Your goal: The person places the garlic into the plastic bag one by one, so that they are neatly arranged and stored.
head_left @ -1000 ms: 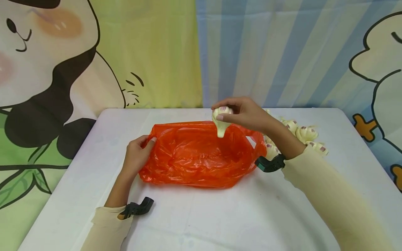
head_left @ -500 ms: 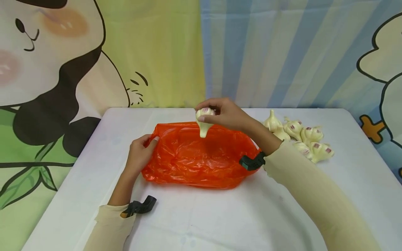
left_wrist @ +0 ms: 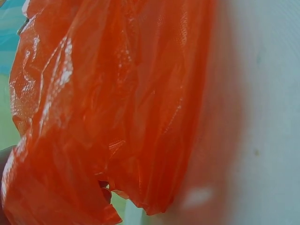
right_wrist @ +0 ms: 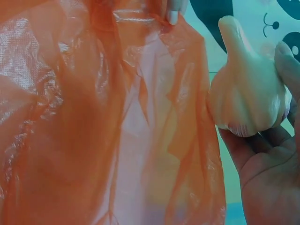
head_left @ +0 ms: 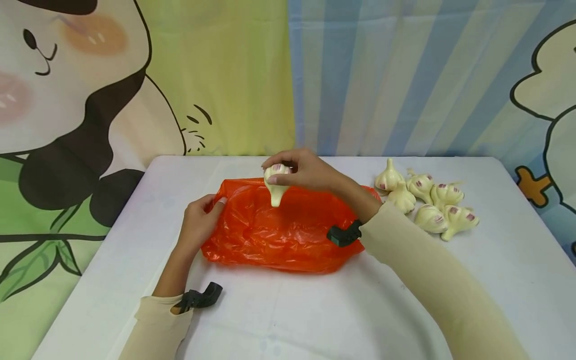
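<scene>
A red plastic bag lies on the white table, its mouth spread. My left hand pinches the bag's left edge between thumb and fingers; in the left wrist view the bag covers most of that hand. Over the bag's far edge, left of its middle, my right hand holds a garlic bulb with its stem pointing down. Close up in the right wrist view, the garlic bulb sits between thumb and fingers, beside the bag's edge. What lies inside the bag cannot be made out.
Several more garlic bulbs lie in a cluster on the right side of the white table. Behind the table hangs a printed cloth with cartoon figures. Black wrist devices are strapped on both arms.
My right hand has carried the garlic bulb leftward across the bag and slightly lower. The cluster on the right has come into fuller view. My left hand keeps its hold on the bag.
</scene>
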Tool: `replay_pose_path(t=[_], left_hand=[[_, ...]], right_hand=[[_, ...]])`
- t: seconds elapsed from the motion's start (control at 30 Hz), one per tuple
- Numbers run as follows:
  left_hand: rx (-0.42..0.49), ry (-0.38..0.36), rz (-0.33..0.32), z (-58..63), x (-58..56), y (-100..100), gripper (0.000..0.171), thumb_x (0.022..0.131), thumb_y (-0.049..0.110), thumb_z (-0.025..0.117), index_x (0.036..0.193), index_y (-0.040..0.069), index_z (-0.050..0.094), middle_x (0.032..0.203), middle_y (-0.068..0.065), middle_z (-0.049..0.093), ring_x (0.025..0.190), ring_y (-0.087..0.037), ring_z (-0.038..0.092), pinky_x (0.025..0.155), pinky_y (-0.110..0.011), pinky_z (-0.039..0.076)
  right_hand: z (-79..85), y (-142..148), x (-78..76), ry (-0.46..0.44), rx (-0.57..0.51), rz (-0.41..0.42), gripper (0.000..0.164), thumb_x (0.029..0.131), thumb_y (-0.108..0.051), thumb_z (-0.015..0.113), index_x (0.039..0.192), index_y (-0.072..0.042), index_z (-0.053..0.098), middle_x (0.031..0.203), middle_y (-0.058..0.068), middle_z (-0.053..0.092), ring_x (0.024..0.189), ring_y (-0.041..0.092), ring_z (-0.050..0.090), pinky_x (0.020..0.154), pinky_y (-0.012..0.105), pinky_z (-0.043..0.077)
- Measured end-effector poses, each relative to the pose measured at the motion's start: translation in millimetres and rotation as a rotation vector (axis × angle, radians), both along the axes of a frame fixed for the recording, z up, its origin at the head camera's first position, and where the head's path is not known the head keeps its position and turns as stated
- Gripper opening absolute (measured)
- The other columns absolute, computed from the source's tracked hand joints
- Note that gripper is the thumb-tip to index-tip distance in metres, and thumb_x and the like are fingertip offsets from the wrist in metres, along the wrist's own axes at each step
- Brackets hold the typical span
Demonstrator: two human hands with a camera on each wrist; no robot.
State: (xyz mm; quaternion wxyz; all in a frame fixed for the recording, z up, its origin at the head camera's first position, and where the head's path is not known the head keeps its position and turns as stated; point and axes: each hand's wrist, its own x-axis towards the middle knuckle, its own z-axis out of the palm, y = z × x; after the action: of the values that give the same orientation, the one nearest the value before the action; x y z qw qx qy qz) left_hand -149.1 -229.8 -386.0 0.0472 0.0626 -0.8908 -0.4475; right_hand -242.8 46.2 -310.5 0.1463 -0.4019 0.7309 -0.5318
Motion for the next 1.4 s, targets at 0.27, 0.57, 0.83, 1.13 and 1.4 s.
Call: replay_pose_path(t=[0.27,0.57,0.83,1.13,1.4], left_hand=[[0.017,-0.017,-0.004,-4.0,3.2,0,0.042,0.1,0.04,0.052,0.119,0.004,0.066,0.1,-0.012,0.064,0.084,-0.026,0.054,0.069,-0.023,0.052],[0.03,-0.018,-0.006,-4.1,3.6,1,0.043,0.1,0.041,0.052,0.12,0.005,0.066,0.101,-0.011,0.064,0.085,-0.026,0.055,0.07,-0.025,0.053],[0.033,-0.017,-0.007,-2.8,3.7,2,0.043,0.099,0.042,0.053,0.12,0.006,0.066,0.101,-0.01,0.064,0.085,-0.026,0.055,0.07,-0.026,0.053],[0.017,0.009,-0.014,0.0,3.7,1,0.04,0.099,0.04,0.054,0.117,0.006,0.067,0.099,-0.009,0.064,0.084,-0.025,0.055,0.069,-0.026,0.053],[0.012,0.004,-0.021,1.1,1.9,2,0.041,0.099,0.041,0.053,0.118,0.007,0.066,0.1,-0.008,0.064,0.085,-0.025,0.054,0.071,-0.026,0.052]], right_hand=[[-11.3,-11,3.9,-0.129,-0.07,0.085,0.028,0.092,-0.005,0.067,0.119,0.001,0.066,0.101,0.011,0.067,0.082,0.027,0.062,0.071,0.034,0.053],[-15.5,-15,5.8,-0.257,-0.132,0.116,0.028,0.095,-0.003,0.061,0.122,0.002,0.064,0.113,0.012,0.065,0.092,0.028,0.06,0.076,0.033,0.052],[-25.0,-14,6.1,-0.238,-0.058,0.1,0.029,0.094,-0.004,0.063,0.122,0.001,0.064,0.104,0.012,0.066,0.086,0.028,0.061,0.074,0.035,0.053],[-30.3,-15,7.9,-0.095,0.16,0.097,0.032,0.092,-0.013,0.069,0.122,-0.004,0.066,0.103,0.006,0.064,0.083,0.021,0.057,0.071,0.032,0.05],[-36.1,-15,9.6,-0.045,0.253,0.076,0.035,0.092,-0.018,0.07,0.123,-0.004,0.065,0.112,0.003,0.063,0.088,0.019,0.057,0.073,0.029,0.051]])
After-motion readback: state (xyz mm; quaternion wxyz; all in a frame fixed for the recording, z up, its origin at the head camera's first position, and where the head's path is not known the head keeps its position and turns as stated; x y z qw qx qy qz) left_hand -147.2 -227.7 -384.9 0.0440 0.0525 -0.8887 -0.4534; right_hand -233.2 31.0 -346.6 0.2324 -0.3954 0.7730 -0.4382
